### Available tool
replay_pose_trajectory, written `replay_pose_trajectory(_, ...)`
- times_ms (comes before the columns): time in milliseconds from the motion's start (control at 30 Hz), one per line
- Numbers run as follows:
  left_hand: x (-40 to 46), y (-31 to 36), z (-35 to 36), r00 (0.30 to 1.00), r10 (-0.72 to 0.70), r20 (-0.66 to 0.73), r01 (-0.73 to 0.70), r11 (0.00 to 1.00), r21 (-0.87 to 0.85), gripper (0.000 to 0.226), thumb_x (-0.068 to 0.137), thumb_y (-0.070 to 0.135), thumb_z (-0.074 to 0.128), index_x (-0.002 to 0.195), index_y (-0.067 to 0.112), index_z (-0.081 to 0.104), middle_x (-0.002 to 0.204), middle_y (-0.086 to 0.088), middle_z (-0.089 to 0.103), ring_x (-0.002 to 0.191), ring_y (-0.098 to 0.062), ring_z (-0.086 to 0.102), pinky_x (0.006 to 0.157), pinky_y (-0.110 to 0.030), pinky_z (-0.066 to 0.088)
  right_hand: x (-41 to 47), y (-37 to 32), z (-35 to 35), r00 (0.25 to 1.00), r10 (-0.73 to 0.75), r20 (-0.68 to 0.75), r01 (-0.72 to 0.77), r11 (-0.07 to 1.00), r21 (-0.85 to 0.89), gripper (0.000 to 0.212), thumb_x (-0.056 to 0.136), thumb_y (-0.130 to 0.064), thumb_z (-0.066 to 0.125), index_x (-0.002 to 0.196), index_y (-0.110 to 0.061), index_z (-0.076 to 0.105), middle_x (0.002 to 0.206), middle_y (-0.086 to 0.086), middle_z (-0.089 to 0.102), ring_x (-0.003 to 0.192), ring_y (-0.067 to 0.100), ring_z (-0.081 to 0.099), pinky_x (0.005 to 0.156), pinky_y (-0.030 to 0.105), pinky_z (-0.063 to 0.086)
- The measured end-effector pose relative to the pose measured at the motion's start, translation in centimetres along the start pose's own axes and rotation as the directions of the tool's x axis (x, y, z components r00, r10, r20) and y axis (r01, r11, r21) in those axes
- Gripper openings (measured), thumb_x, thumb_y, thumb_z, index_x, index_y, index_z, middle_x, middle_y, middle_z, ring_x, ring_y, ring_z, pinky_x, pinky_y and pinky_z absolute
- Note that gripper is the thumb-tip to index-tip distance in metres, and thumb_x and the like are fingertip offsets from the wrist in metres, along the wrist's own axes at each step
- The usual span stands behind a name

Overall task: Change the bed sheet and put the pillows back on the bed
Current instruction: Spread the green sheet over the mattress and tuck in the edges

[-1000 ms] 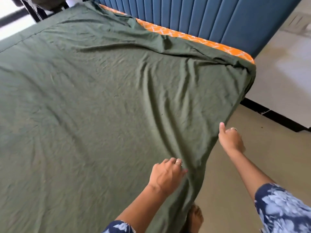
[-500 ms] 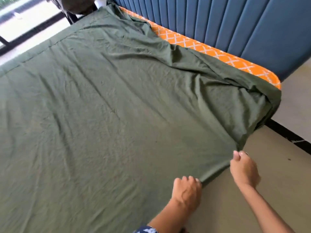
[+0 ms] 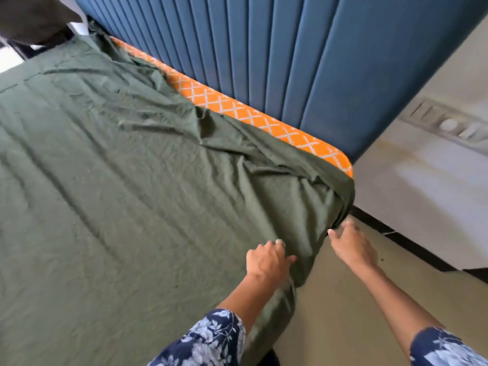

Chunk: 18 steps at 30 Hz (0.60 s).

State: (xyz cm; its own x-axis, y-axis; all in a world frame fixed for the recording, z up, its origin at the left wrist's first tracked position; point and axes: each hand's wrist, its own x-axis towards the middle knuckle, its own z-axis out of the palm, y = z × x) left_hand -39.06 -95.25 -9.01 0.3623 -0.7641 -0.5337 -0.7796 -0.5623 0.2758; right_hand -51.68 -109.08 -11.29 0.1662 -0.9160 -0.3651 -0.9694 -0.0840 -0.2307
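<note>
Writing: none legible. Left hand (image 3: 268, 261) pinches green sheet (image 3: 118, 194); right hand (image 3: 352, 245), earlier gripping, now fingers loosely spread at corner.

The person wears a top with short sleeves of dark navy cloth, printed with pale blue and white flowers and leaves. The left sleeve (image 3: 208, 339) ends above the elbow, and the right sleeve (image 3: 443, 350) too. Both forearms are bare. The left hand (image 3: 266, 262) has a ring on one finger and a red-painted nail. The right hand (image 3: 351, 247) wears no watch or bracelet.
</note>
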Motion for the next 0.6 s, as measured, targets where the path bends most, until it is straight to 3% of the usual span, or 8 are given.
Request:
replay_pose_trajectory(67, 2.9, 0.7, -0.6, 1.000, -0.026, 0.009, 0.027, 0.999, -0.030, 0.047, 0.097, 0.055, 0.040, 0.122, 0.016, 0.048, 0.126, -0.004, 0.056, 0.121, -0.026, 0.052, 0.090, -0.038, 0.043, 3.3, -0.8, -1.2, 0.998, -0.026, -0.065, 0.027, 1.000, 0.012, 0.051, 0.092, -0.038, 0.056, 0.131, -0.009, 0.041, 0.132, 0.018, 0.048, 0.118, 0.040, 0.050, 0.090, 0.046, 0.042)
replay_pose_trajectory(133, 5.5, 1.1, -0.7, 0.997, -0.049, 0.061, 0.053, 0.996, -0.067, 0.053, 0.095, 0.057, 0.041, 0.126, 0.015, 0.046, 0.129, -0.004, 0.053, 0.124, -0.026, 0.049, 0.093, -0.040, 0.042, 7.1, -1.5, -1.9, 0.992, -0.058, -0.109, 0.047, 0.994, -0.101, 0.068, 0.088, -0.048, 0.058, 0.139, -0.011, 0.034, 0.137, 0.016, 0.043, 0.123, 0.039, 0.043, 0.096, 0.050, 0.037)
replay_pose_trajectory(267, 8.1, 0.6, 0.0, 0.981, -0.019, 0.191, 0.037, 0.995, -0.091, 0.060, 0.093, 0.054, 0.049, 0.136, 0.014, 0.036, 0.134, -0.007, 0.046, 0.128, -0.028, 0.044, 0.097, -0.042, 0.041, 13.0, -3.3, -2.4, 0.994, -0.091, 0.068, 0.108, 0.942, -0.318, 0.104, 0.077, -0.072, 0.055, 0.151, -0.015, 0.008, 0.152, 0.007, 0.019, 0.138, 0.031, 0.022, 0.108, 0.056, 0.018)
replay_pose_trajectory(333, 8.6, 0.5, 0.2, 0.976, 0.007, 0.217, 0.007, 0.998, -0.061, 0.061, 0.093, 0.051, 0.051, 0.138, 0.013, 0.033, 0.134, -0.009, 0.046, 0.126, -0.029, 0.045, 0.096, -0.042, 0.041, 14.6, -3.7, -2.1, 0.983, -0.103, 0.149, 0.152, 0.917, -0.368, 0.098, 0.077, -0.068, 0.059, 0.149, -0.016, 0.018, 0.152, 0.005, 0.017, 0.138, 0.030, 0.020, 0.110, 0.055, 0.015)
replay_pose_trajectory(433, 9.6, 0.9, -0.6, 0.966, 0.030, 0.257, -0.033, 0.999, 0.008, 0.060, 0.093, 0.050, 0.054, 0.136, 0.011, 0.037, 0.132, -0.012, 0.051, 0.122, -0.032, 0.051, 0.093, -0.041, 0.042, 17.2, -3.8, -1.9, 0.975, -0.211, 0.064, 0.220, 0.947, -0.235, 0.048, 0.085, -0.027, 0.064, 0.130, -0.016, 0.052, 0.136, 0.013, 0.041, 0.126, 0.035, 0.039, 0.107, 0.047, 0.030)
replay_pose_trajectory(467, 9.9, 1.1, -1.2, 0.961, 0.033, 0.274, -0.043, 0.999, 0.030, 0.060, 0.092, 0.051, 0.054, 0.135, 0.010, 0.040, 0.132, -0.013, 0.053, 0.121, -0.032, 0.052, 0.091, -0.039, 0.042, 17.9, -3.7, -2.1, 0.972, -0.234, 0.021, 0.235, 0.962, -0.141, 0.041, 0.084, -0.016, 0.060, 0.124, -0.013, 0.058, 0.130, 0.017, 0.049, 0.120, 0.037, 0.045, 0.102, 0.045, 0.037)
replay_pose_trajectory(533, 10.8, 1.6, -2.7, 0.950, 0.030, 0.311, -0.049, 0.997, 0.054, 0.061, 0.091, 0.056, 0.052, 0.131, 0.010, 0.048, 0.131, -0.012, 0.056, 0.121, -0.031, 0.054, 0.087, -0.036, 0.042, 18.6, -3.7, -3.6, 0.989, -0.141, -0.048, 0.147, 0.974, 0.173, 0.032, 0.082, -0.012, 0.054, 0.113, -0.008, 0.061, 0.118, 0.024, 0.059, 0.109, 0.042, 0.054, 0.088, 0.042, 0.045)
replay_pose_trajectory(600, 11.8, 2.5, -4.4, 0.946, 0.009, 0.323, -0.004, 1.000, -0.015, 0.062, 0.092, 0.061, 0.046, 0.128, 0.011, 0.053, 0.130, -0.012, 0.057, 0.121, -0.031, 0.055, 0.091, -0.037, 0.043, 18.9, -2.7, -5.4, 0.995, -0.050, -0.087, 0.083, 0.897, 0.434, 0.026, 0.077, -0.024, 0.049, 0.097, -0.011, 0.061, 0.100, 0.025, 0.062, 0.097, 0.043, 0.057, 0.074, 0.039, 0.042)
